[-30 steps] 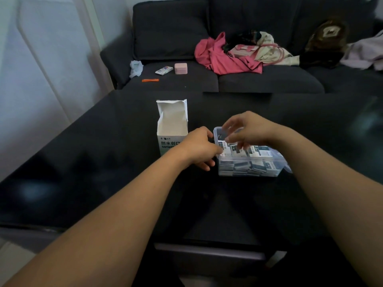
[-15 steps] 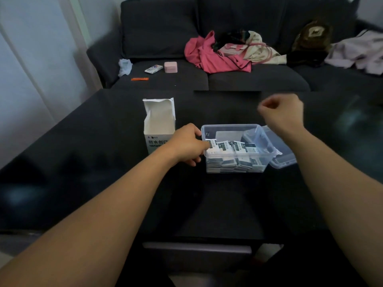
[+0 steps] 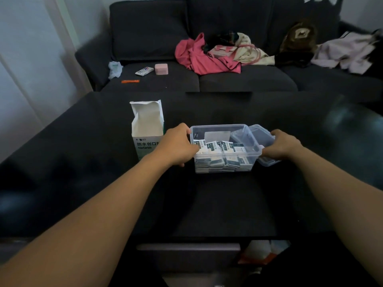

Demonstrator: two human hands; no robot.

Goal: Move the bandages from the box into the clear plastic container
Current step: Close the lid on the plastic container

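Observation:
A clear plastic container (image 3: 222, 169) stands in the middle of the dark table, filled with several wrapped bandages (image 3: 219, 147). Its clear lid (image 3: 262, 134) leans against its right side. My left hand (image 3: 177, 145) grips the container's left wall, fingers curled round the edge. My right hand (image 3: 283, 145) grips the lid at the container's right edge. The white bandage box (image 3: 146, 129) stands upright just left of my left hand, its top flaps open; I cannot see whether anything is inside.
The glossy black table (image 3: 103, 162) ends at a dark sofa (image 3: 228, 79) behind. On the sofa lie pink clothing (image 3: 199, 56), a small pink case (image 3: 161, 68), a packet (image 3: 144, 71) and other clothes. A drawer front (image 3: 186, 248) shows below the table's near edge.
My right hand left the container, rose to the right, then came down onto the lid at the container's right edge. My left hand stayed on the left wall.

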